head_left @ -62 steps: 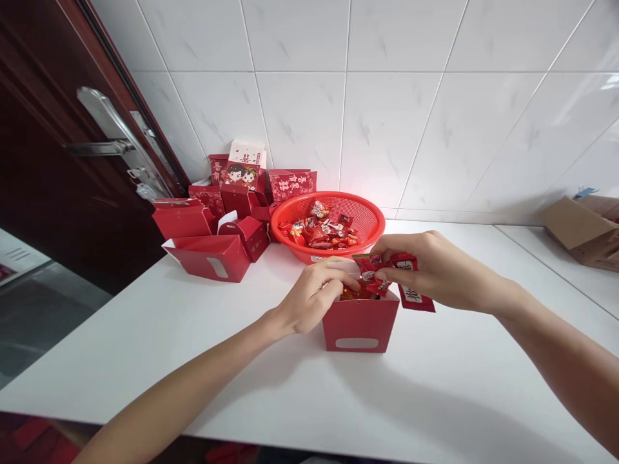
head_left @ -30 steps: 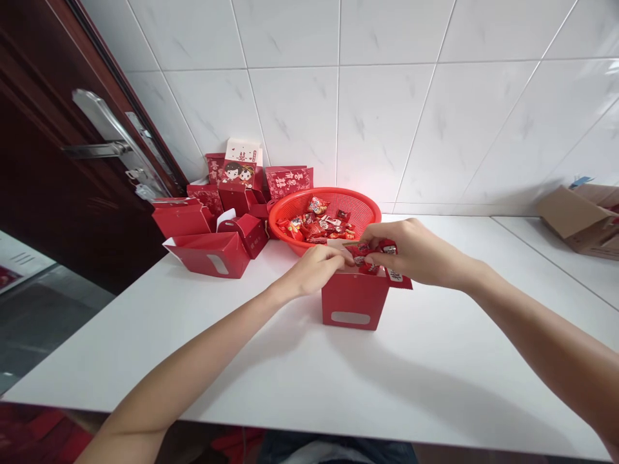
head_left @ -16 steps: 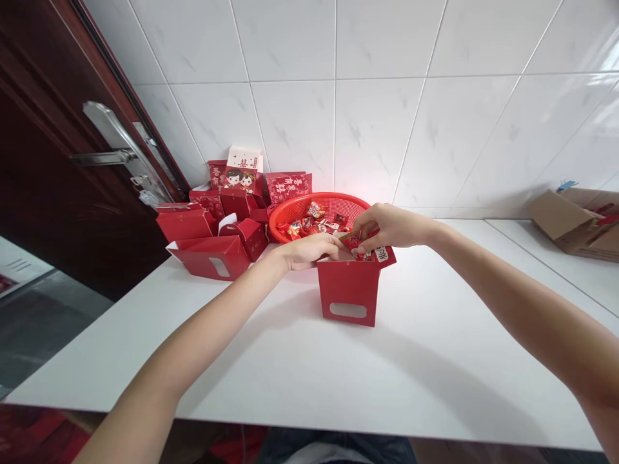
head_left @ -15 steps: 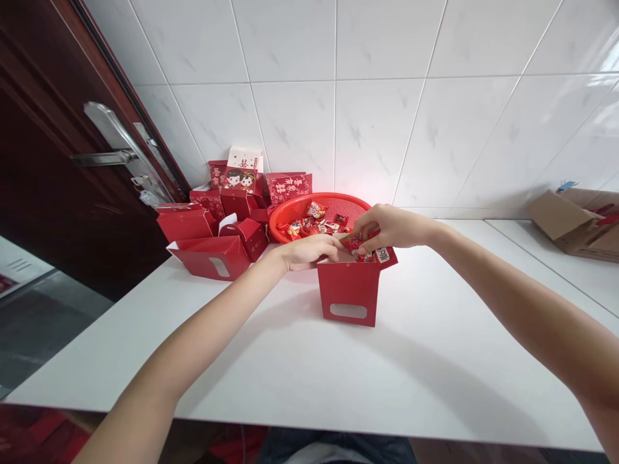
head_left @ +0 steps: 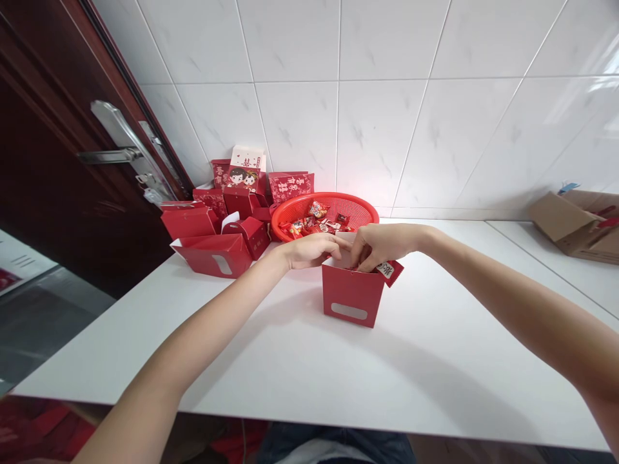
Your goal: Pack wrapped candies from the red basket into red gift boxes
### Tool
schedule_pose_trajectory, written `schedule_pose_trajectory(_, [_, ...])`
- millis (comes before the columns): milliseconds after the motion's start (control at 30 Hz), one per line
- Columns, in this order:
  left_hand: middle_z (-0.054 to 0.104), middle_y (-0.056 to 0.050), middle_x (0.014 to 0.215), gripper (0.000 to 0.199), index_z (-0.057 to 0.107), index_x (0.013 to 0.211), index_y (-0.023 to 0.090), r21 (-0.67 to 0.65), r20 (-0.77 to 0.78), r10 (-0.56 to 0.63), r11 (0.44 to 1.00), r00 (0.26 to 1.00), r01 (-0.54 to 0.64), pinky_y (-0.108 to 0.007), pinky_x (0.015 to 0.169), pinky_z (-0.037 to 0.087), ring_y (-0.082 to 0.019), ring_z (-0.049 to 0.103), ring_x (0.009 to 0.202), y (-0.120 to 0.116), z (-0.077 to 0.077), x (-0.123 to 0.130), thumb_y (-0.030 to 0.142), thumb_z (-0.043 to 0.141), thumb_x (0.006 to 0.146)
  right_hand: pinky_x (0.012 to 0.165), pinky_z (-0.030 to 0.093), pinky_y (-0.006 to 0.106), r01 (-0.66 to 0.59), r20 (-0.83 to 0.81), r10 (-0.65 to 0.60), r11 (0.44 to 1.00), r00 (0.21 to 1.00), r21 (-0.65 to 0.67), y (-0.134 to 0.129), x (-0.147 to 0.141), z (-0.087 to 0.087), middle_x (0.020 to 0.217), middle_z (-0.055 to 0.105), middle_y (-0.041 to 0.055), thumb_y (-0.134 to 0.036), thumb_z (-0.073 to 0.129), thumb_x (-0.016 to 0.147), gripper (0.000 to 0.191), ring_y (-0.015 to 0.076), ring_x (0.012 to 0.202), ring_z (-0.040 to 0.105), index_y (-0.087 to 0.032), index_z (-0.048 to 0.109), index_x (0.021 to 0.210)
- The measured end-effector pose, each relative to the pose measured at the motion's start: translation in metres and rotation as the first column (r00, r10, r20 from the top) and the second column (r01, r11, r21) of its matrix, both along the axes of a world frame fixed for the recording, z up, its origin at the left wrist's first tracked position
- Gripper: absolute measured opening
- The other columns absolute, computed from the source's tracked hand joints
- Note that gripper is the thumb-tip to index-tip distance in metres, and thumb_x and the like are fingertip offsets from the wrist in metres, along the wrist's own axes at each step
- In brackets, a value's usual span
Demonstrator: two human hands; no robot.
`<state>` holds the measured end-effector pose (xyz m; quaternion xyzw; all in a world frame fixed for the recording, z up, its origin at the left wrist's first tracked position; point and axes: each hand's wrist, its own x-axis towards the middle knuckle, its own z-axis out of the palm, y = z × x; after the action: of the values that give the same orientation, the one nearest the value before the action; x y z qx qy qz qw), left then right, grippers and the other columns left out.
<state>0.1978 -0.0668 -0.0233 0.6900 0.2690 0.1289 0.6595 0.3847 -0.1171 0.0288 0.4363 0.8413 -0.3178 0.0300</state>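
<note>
A red paper gift box (head_left: 353,290) with a pale oval window stands open at the top on the white table. At its left rim my left hand (head_left: 316,250) is closed on the edge, fingers partly hidden by the box. My right hand (head_left: 382,243) reaches into the opening with curled fingers; their tips are hidden inside. A red wrapped candy (head_left: 391,272) with white lettering sticks out beneath that hand, over the box's right edge. Just behind stands a red plastic basket (head_left: 360,205) holding several wrapped candies (head_left: 318,209).
Several red gift boxes (head_left: 210,254) are grouped at the left back, some with printed fronts. A cardboard carton (head_left: 575,225) sits at the far right against the tiled wall (head_left: 387,129). On the left is a dark door (head_left: 43,129) with a metal handle (head_left: 109,156).
My right hand has moved down into the box with candies seen in its fingers before. The candy at the right edge now tilts outward and lower. My left hand stays at the rim.
</note>
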Motion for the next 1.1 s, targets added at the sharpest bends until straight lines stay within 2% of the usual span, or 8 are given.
schedule_pose_trajectory(200, [0.078, -0.006, 0.093, 0.033, 0.079, 0.081, 0.019, 0.027, -0.018, -0.007, 1.000, 1.000, 0.007, -0.028, 0.072, 0.053, -0.021, 0.069, 0.088, 0.000, 0.001, 0.002, 0.013, 0.056, 0.058, 0.051, 0.039, 0.023, -0.003, 0.073, 0.010, 0.996, 0.997, -0.092, 0.005, 0.000, 0.002, 0.078, 0.073, 0.0018, -0.026, 0.066, 0.079, 0.024, 0.0105, 0.058, 0.055, -0.017, 0.082, 0.096])
schedule_pose_trajectory(433, [0.074, -0.004, 0.079, 0.022, 0.073, 0.071, 0.016, -0.026, -0.019, -0.034, 0.999, 0.999, 0.033, -0.023, 0.070, 0.049, -0.017, 0.066, 0.081, -0.003, 0.005, 0.004, 0.010, 0.057, 0.057, 0.053, 0.038, 0.023, -0.016, 0.113, 0.022, 0.998, 0.993, -0.057, 0.009, -0.003, 0.003, 0.071, 0.068, -0.0005, -0.019, 0.063, 0.077, 0.023, 0.0096, 0.057, 0.051, -0.018, 0.082, 0.091])
schedule_pose_trajectory(533, [0.069, -0.002, 0.076, 0.015, 0.070, 0.067, 0.015, -0.039, -0.048, 0.009, 0.999, 0.999, -0.011, -0.021, 0.061, 0.046, -0.013, 0.061, 0.071, 0.001, 0.003, 0.003, 0.009, 0.058, 0.060, 0.056, 0.039, 0.023, 0.050, 0.004, -0.051, 0.998, 0.999, 0.034, 0.013, -0.001, -0.001, 0.075, 0.070, 0.0011, -0.019, 0.065, 0.075, 0.022, 0.0116, 0.063, 0.056, -0.017, 0.080, 0.091])
schedule_pose_trajectory(600, [0.070, -0.002, 0.081, 0.015, 0.070, 0.069, 0.016, -0.013, -0.047, 0.060, 0.998, 0.997, -0.060, -0.021, 0.063, 0.047, -0.013, 0.061, 0.075, 0.004, 0.000, 0.002, 0.009, 0.058, 0.062, 0.056, 0.038, 0.024, 0.141, -0.114, -0.128, 0.984, 0.985, 0.111, 0.013, 0.001, -0.005, 0.074, 0.068, 0.0016, -0.024, 0.069, 0.076, 0.018, 0.0123, 0.065, 0.056, -0.015, 0.079, 0.088])
schedule_pose_trajectory(700, [0.073, -0.004, 0.100, 0.025, 0.075, 0.077, 0.019, 0.036, 0.005, 0.082, 0.996, 0.997, -0.082, -0.024, 0.078, 0.049, -0.018, 0.064, 0.099, 0.007, -0.003, 0.001, 0.008, 0.058, 0.062, 0.051, 0.031, 0.025, 0.285, -0.260, -0.224, 0.930, 0.939, 0.230, 0.011, 0.001, -0.008, 0.057, 0.056, -0.0021, -0.027, 0.068, 0.079, 0.015, 0.0091, 0.054, 0.044, -0.015, 0.074, 0.074])
schedule_pose_trajectory(800, [0.073, -0.002, 0.112, 0.030, 0.078, 0.082, 0.022, 0.066, 0.007, 0.114, 0.991, 0.993, -0.114, -0.023, 0.083, 0.048, -0.019, 0.061, 0.110, 0.007, -0.004, 0.001, 0.009, 0.059, 0.062, 0.049, 0.023, 0.026, 0.430, -0.388, -0.304, 0.853, 0.870, 0.296, 0.004, -0.001, -0.007, 0.047, 0.040, -0.0058, -0.022, 0.062, 0.084, 0.027, 0.0062, 0.048, 0.030, -0.015, 0.063, 0.059])
schedule_pose_trajectory(967, [0.075, -0.001, 0.107, 0.032, 0.080, 0.085, 0.023, 0.113, -0.096, 0.157, 0.983, 0.983, -0.146, -0.024, 0.066, 0.045, -0.016, 0.061, 0.089, 0.001, 0.001, 0.002, 0.013, 0.061, 0.062, 0.046, 0.024, 0.024, 0.600, -0.551, -0.443, 0.788, 0.708, 0.137, -0.005, -0.001, -0.001, 0.048, 0.043, -0.0053, -0.014, 0.060, 0.085, 0.028, 0.0058, 0.046, 0.034, -0.015, 0.058, 0.057])
schedule_pose_trajectory(1100, [0.074, -0.002, 0.109, 0.032, 0.080, 0.087, 0.021, 0.125, -0.110, 0.128, 0.986, 0.986, -0.114, -0.024, 0.066, 0.045, -0.016, 0.060, 0.090, -0.002, 0.005, 0.003, 0.013, 0.060, 0.063, 0.043, 0.029, 0.022, 0.623, -0.593, -0.503, 0.782, 0.628, -0.003, -0.005, 0.003, -0.002, 0.052, 0.054, -0.0019, -0.015, 0.072, 0.080, 0.023, 0.0057, 0.045, 0.041, -0.015, 0.060, 0.059])
